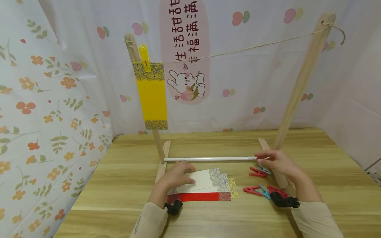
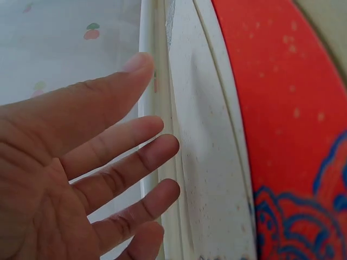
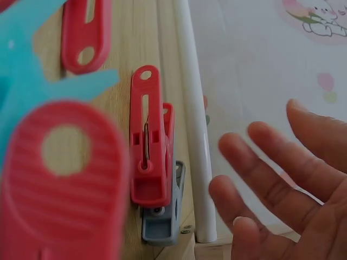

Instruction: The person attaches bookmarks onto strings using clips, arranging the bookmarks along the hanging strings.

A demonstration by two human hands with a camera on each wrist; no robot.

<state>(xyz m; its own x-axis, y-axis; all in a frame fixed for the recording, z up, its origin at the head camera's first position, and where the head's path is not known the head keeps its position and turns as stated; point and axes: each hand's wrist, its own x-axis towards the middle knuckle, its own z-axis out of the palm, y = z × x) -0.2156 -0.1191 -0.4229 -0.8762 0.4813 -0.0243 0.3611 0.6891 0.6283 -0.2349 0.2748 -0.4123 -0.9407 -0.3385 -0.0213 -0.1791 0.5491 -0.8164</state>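
My left hand (image 1: 175,177) hovers at the left end of a pile of patterned paper strips, fingers spread and gripping nothing. A white strip (image 1: 199,178) lies on top; a red strip (image 1: 202,197) shows along the near side, and a yellow patterned end (image 1: 234,188) sticks out at the right. In the left wrist view its palm (image 2: 38,200) faces the camera. My right hand (image 1: 279,163) is at the right end of the white rod (image 1: 208,159), fingers loose and holding nothing. Below it lie a red clothespin (image 3: 146,187), a grey clothespin (image 3: 159,230) and a blue clothespin (image 1: 264,192).
Two wooden posts, left (image 1: 158,145) and right (image 1: 300,86), carry a twine line (image 1: 247,49). From its left end hangs a yellow strip (image 1: 153,99), clipped by a yellow clothespin (image 1: 145,58). A printed cloth (image 1: 253,89) stands behind the wooden table (image 1: 113,185).
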